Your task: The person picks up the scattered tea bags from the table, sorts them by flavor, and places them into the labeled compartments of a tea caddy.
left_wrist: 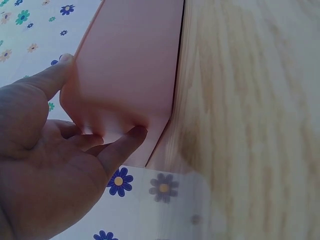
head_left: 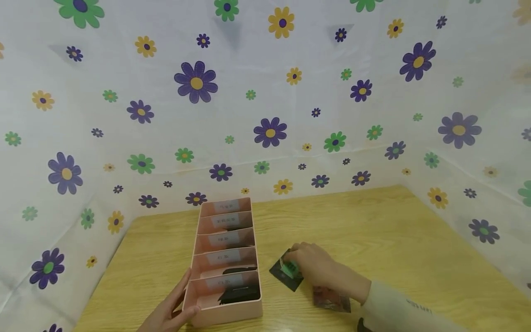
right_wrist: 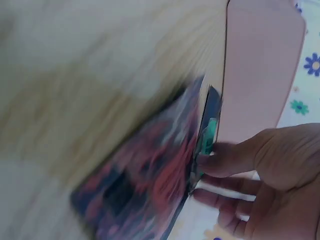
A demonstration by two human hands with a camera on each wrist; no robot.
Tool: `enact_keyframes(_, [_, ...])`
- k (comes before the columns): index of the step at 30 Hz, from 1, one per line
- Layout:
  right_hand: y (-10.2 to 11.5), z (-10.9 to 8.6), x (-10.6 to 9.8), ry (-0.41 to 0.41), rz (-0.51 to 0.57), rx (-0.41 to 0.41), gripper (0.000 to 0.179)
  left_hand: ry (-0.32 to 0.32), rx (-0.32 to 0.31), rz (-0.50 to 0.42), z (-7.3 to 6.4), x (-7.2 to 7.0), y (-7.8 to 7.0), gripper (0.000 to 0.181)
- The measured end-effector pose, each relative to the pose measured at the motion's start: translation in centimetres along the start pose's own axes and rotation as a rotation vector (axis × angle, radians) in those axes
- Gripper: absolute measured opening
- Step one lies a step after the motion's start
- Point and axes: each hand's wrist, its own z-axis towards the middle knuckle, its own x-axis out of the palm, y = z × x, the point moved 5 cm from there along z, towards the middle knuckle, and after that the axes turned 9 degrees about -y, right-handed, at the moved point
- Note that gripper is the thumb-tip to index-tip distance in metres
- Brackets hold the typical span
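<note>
My left hand (head_left: 170, 306) rests against the near left corner of a long pink divided box (head_left: 220, 315). In the left wrist view its fairly straight fingers (left_wrist: 125, 147) touch the outer walls. To the right of the box, my right hand (head_left: 313, 265) pinches a small dark flat packet (head_left: 286, 279) with a green piece that looks like a circuit board. The right wrist view shows this packet (right_wrist: 208, 132) nearly edge-on between thumb and fingers. A second shiny packet (head_left: 332, 299), dark with red in it, lies on the table below my right forearm.
The box has several labelled compartments in a row. Black items (head_left: 240, 294) lie in the nearest one, and another dark item (head_left: 239, 270) shows in the one behind. Wood-grain table (head_left: 352, 221) extends around the box, bounded by flower-patterned sheets (head_left: 232, 115).
</note>
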Motion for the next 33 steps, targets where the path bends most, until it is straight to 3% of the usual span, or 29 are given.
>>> enact_keyframes(3, [-0.6, 0.2, -0.2, 0.009, 0.07, -0.036, 0.048, 0.006, 0.008, -0.004, -0.1, 0.0, 0.0, 0.088])
enact_keyframes(6, [-1.1, 0.2, -0.3, 0.024, 0.121, -0.016, 0.043, 0.005, -0.01, -0.004, -0.1, 0.0, 0.0, 0.088])
enact_keyframes(10, [-1.7, -0.1, -0.6, -0.012, 0.036, 0.083, 0.025, 0.0, -0.033, 0.001, -0.1, -0.1, 0.1, 0.088])
enact_keyframes(13, [-2.0, -0.4, -0.6, 0.012, -0.036, 0.201, 0.037, -0.016, -0.04, 0.01, -0.1, -0.1, 0.0, 0.087])
enact_keyframes(17, [-2.0, -0.6, -0.3, 0.094, -0.06, 0.293, 0.051, -0.029, -0.046, 0.016, -0.2, -0.1, 0.0, 0.087])
enact_keyframes(21, [-1.8, -0.4, 0.0, 0.099, -0.045, 0.292, 0.06, -0.03, -0.043, 0.017, -0.2, -0.1, -0.1, 0.087])
enact_keyframes(33, [-2.6, 0.4, 0.4, 0.013, 0.178, 0.302, 0.051, -0.051, -0.07, 0.033, -0.3, -0.1, -0.1, 0.086])
